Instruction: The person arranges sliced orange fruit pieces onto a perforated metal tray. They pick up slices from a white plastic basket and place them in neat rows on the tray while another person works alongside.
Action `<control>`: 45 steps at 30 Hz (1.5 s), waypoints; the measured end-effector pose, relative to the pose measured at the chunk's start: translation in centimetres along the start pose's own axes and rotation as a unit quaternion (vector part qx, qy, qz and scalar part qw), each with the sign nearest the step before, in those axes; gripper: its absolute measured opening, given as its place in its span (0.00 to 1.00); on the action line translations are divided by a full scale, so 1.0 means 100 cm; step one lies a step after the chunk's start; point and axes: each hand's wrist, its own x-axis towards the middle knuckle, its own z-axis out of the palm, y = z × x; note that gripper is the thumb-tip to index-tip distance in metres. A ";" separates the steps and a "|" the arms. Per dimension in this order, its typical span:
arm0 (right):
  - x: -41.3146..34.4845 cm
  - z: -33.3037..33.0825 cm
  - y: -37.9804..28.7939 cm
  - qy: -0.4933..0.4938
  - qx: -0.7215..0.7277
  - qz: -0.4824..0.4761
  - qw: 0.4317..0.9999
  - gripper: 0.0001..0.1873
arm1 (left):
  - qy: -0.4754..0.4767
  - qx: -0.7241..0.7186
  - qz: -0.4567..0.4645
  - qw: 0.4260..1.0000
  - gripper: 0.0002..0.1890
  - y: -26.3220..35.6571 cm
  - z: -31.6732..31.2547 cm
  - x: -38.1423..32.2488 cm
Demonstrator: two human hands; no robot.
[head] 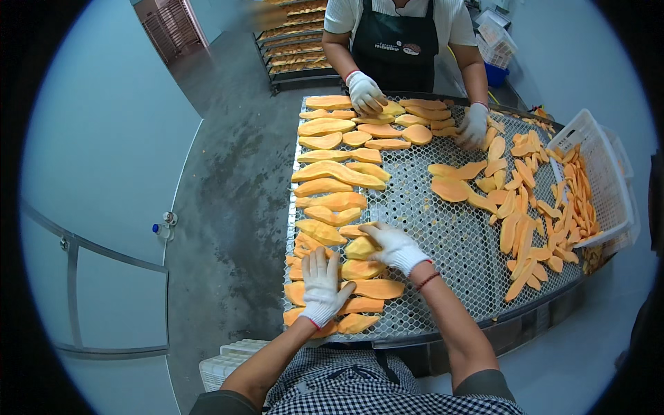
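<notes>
My left hand [322,288], in a white knit glove, lies palm down over orange sweet potato slices [307,245], its fingers stretched out. Some slices are partly hidden under it. Beside it, my right hand [397,248], gloved the same way, has its fingers and thumb around the right end of a thick peeled slice [360,248]. That slice lies on the white mesh of the tray [410,306]. Below it are another slice [361,269] and a longer one [376,288]. Rows of slices run up the tray's left side.
Across the table, a co-worker's gloved hands [365,93] touch slices at the far end. Loose slices [521,228] lie heaped on the right, spilling from a tipped white plastic basket [604,171]. A loaded tray rack [298,44] stands behind. White crates [228,360] sit low at the left.
</notes>
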 end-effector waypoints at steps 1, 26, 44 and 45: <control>0.004 0.005 -0.003 0.007 -0.036 0.005 0.999 0.31 | -0.016 -0.003 -0.003 1.000 0.44 -0.001 -0.001 -0.001; -0.275 -0.108 0.292 0.212 -0.141 0.552 0.794 0.38 | 0.002 -0.069 -0.118 0.991 0.32 0.005 0.018 -0.023; -0.225 0.010 0.107 0.002 -0.037 -0.141 0.989 0.31 | -0.006 0.003 -0.131 0.991 0.37 0.138 0.010 -0.075; -0.230 0.015 0.103 0.014 -0.037 -0.135 0.990 0.32 | -0.062 0.000 -0.126 0.990 0.41 0.144 0.007 -0.076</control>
